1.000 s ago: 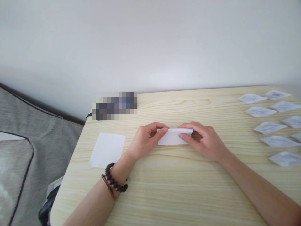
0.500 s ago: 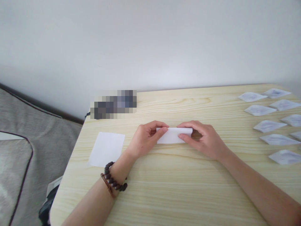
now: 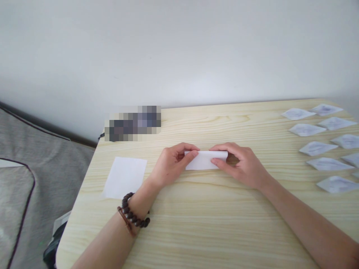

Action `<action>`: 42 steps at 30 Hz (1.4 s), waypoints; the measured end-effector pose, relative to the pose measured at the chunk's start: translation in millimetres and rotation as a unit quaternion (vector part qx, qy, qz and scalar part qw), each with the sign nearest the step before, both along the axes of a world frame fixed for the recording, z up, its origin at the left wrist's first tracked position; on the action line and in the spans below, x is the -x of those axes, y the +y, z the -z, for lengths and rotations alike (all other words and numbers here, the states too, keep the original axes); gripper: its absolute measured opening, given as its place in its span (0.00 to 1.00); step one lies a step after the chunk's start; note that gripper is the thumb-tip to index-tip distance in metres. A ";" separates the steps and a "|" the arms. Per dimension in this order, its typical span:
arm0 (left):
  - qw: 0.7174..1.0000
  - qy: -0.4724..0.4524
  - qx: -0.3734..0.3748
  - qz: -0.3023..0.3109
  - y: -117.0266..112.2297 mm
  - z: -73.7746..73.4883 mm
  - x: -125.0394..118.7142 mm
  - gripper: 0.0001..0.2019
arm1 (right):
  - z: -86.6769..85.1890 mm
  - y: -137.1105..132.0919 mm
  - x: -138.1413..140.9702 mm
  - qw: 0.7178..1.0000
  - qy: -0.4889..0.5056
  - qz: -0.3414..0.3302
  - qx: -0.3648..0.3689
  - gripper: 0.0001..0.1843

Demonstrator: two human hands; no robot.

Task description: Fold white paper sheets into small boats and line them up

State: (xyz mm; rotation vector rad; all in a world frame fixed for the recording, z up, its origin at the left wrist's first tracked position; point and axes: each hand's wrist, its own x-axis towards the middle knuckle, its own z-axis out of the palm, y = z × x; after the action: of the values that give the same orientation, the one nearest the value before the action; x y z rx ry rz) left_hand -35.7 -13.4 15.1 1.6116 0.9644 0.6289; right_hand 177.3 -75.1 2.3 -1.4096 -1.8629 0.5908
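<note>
A folded sheet of white paper (image 3: 202,161) lies crosswise between my hands, its fold along the far side. My left hand (image 3: 175,164) pinches its left end, thumb on top and fingers behind the far edge. At the other end my right hand (image 3: 241,164) grips it the same way, thumb on the near layer and fingers over the fold. The paper bulges slightly open at the right end. To the left of my left wrist lies a flat white paper sheet (image 3: 125,177), partly behind the beaded bracelet (image 3: 131,215).
Several folded white paper boats (image 3: 318,148) stand in rows at the right of the wooden table (image 3: 202,231). A blurred-out dark object (image 3: 131,125) is at the back left. Behind the table rises a white wall (image 3: 179,52); grey upholstery (image 3: 61,179) is on the left.
The whole view has shifted slightly, so everything appears a little further left. Both hands keep the same hold on the folded paper.
</note>
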 end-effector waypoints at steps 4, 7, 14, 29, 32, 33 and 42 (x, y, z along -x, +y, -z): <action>1.000 -0.001 -0.003 -0.001 -0.8 -0.2 -0.2 0.11 | 0.6 -0.2 -0.7 1.000 -0.001 0.000 -0.001 0.09; 1.000 0.003 -0.004 -0.003 -1.0 -0.6 -0.2 0.11 | 1.1 0.0 -0.7 1.000 -0.003 0.000 -0.002 0.09; 1.000 0.008 -0.004 -0.007 -0.6 0.6 -0.8 0.11 | 0.4 0.1 -0.5 1.000 -0.007 -0.001 -0.001 0.08; 0.991 0.040 -0.124 0.012 -16.6 7.4 -7.4 0.09 | -2.1 -2.3 13.1 0.992 -0.060 -0.033 -0.110 0.02; 0.983 0.058 -0.174 0.022 -19.5 7.1 -8.4 0.08 | -3.9 -3.4 15.6 0.990 -0.064 -0.037 -0.118 0.03; 0.980 0.066 -0.189 0.024 -19.7 6.5 -8.2 0.07 | -4.4 -3.5 16.1 0.990 -0.066 -0.040 -0.117 0.03; 0.981 0.079 -0.179 0.008 -17.1 2.8 -6.7 0.08 | -4.5 2.2 11.7 0.983 -0.113 -0.057 -0.135 0.07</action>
State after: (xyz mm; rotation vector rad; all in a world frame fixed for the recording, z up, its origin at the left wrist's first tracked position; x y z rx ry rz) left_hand -29.1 -30.5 12.3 2.0116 0.9909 0.7009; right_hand 165.5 -72.9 6.9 -1.2362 -2.1223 0.2255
